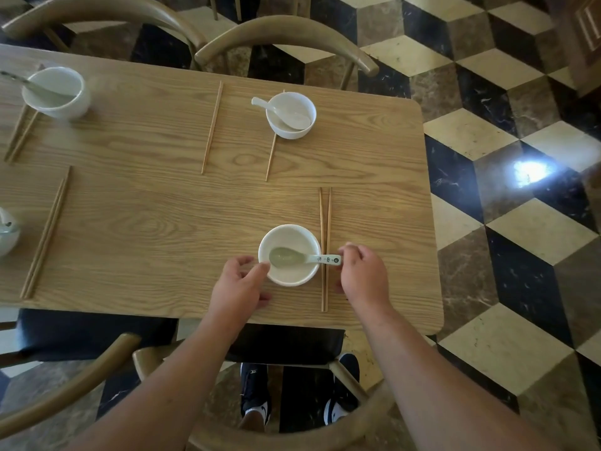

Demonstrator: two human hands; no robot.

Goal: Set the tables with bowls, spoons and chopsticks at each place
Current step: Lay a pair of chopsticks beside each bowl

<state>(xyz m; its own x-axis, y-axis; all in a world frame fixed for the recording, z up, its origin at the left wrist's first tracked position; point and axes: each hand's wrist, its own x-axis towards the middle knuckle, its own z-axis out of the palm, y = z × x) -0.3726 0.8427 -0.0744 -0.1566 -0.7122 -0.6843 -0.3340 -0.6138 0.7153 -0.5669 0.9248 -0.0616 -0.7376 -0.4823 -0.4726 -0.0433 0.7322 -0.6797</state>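
A white bowl (294,275) stands near the table's front edge with a white spoon (320,259) lying in it, handle pointing right over the rim. My left hand (239,283) touches the bowl's left rim with thumb and fingers. My right hand (362,275) pinches the tip of the spoon's handle. A pair of wooden chopsticks (325,229) lies just right of the bowl, under the spoon's handle. Across the table sits a second bowl (291,130) with a spoon (279,112) in it, one chopstick (271,157) partly under it and another chopstick (212,128) lying apart to its left.
At the far left stand a third bowl (57,92) with a spoon and chopsticks (19,135) beside it. Another chopstick pair (45,236) and part of a fourth bowl (6,232) lie at the left edge. Wooden chairs (286,37) ring the table (146,206).
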